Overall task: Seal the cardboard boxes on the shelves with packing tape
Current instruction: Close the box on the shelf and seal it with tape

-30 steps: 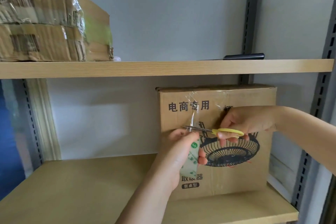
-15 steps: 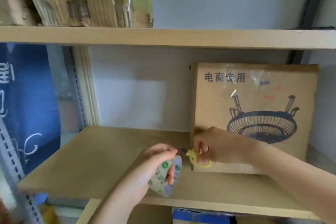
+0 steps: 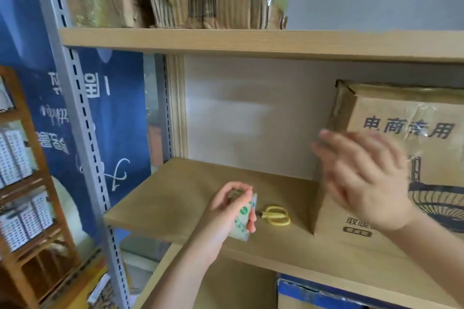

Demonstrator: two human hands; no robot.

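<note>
The right hand point(image 3: 364, 178), fingers spread and holding nothing, was right in front of the box point(image 3: 391, 175); the left hand point(image 3: 226, 211) gripped the tape point(image 3: 242, 221).

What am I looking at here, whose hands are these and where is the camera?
There is no machine: a person wears a camera on the head, looking forward and down at their own hands. The left hand grips a roll of packing tape over a wooden shelf. Yellow-handled scissors lie on that shelf, held by nobody. The right hand, blurred, fingers spread, holds nothing and is in front of a printed cardboard box with clear tape across its top. More worn cardboard sits on the shelf above.
</note>
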